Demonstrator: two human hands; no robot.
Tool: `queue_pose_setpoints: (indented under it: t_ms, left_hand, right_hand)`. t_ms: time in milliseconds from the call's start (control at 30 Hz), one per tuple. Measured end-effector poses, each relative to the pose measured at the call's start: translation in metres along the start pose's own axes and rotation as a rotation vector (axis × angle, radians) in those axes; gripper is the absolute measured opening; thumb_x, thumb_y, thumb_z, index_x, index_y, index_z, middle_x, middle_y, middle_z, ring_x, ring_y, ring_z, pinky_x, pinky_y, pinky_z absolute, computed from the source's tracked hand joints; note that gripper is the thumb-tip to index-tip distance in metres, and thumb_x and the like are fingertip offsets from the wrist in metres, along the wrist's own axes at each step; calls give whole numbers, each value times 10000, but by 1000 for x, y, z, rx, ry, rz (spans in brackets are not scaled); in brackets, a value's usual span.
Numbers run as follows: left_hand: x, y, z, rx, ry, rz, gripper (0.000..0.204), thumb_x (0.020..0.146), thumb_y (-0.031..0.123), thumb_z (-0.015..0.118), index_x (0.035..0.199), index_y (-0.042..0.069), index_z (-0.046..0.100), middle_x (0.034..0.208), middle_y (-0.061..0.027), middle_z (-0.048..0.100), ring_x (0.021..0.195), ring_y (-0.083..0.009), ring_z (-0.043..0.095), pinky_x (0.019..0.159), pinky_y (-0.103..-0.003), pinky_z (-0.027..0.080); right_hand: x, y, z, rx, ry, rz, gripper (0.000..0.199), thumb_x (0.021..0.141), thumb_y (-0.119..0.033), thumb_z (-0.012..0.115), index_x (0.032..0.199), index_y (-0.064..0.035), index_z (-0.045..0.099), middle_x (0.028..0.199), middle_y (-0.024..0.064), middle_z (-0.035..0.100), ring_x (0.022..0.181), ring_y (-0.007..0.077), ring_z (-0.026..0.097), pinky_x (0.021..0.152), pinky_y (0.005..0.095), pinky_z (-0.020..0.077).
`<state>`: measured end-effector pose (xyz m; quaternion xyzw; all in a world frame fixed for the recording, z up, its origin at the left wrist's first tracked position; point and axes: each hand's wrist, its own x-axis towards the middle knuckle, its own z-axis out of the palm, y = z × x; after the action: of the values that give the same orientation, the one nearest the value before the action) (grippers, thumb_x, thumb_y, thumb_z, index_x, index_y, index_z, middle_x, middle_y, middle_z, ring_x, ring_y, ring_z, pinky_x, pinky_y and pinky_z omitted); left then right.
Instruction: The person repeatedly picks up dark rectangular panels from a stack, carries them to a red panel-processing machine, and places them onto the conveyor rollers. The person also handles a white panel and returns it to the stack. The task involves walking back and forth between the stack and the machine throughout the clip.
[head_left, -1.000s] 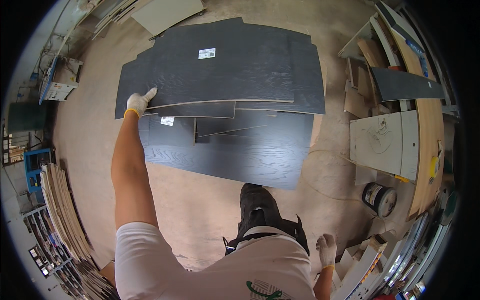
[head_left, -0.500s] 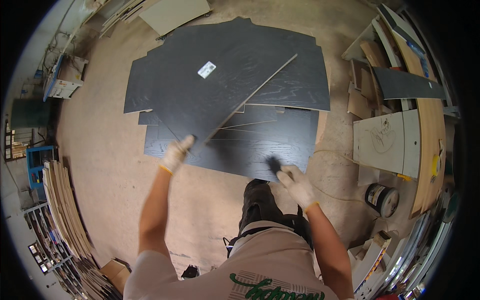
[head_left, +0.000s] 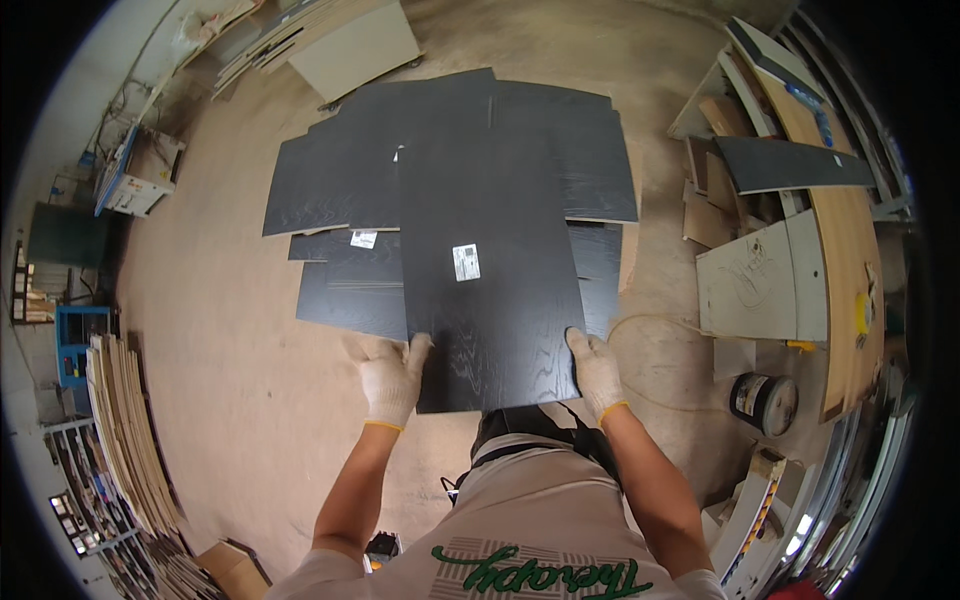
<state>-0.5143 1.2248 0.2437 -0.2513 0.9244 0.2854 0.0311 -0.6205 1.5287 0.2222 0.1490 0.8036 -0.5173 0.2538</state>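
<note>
A dark wood-grain panel (head_left: 490, 330) with a white label lies lengthwise before me, its near end reaching over my legs. At its left edge is my left hand (head_left: 388, 378) in a pale knitted glove. The thumb side touches the edge, while the other fingers stretch away to the left, slightly blurred. My gloved right hand (head_left: 598, 372) is closed on the panel's right edge near the front corner. Beneath and beyond it several more dark panels (head_left: 335, 180) form an overlapping stack. Another label (head_left: 363, 240) shows on a lower panel.
To the right stands a workbench (head_left: 850, 300) with a dark board (head_left: 790, 165) across it and a black bucket (head_left: 764, 402) beside it. Thin boards (head_left: 130, 430) lean along the left side. A pale board (head_left: 358, 48) stands at the back. A hose (head_left: 640, 395) curves over the floor.
The panel that was slanted over the stack at my left hand now lies straight before me. My right hand has gone from a blurred dark object to the panel's right edge.
</note>
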Motion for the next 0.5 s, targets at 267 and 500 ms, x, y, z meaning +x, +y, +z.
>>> queue_pose_setpoints:
  t_ms: [267, 500]
  left_hand:
    - [-63, 65, 66, -555, -300, -186, 735, 1025, 575, 648, 1175, -142, 714, 1003, -167, 763, 940, -222, 684, 858, -383, 539]
    - [-144, 202, 126, -589, -623, 456, 507, 1033, 383, 690, 945, -115, 727, 881, -75, 728, 816, -156, 609, 753, -390, 515]
  right_hand:
    - [-104, 28, -113, -327, 375, 25, 648, 1041, -599, 569, 1099, 26, 727, 974, 338, 712, 1009, 530, 675, 889, 553, 526]
    - [-303, 161, -190, 124, 893, 211, 548, 1060, -516, 584, 1109, 10, 728, 988, 324, 713, 986, 519, 691, 876, 539, 532]
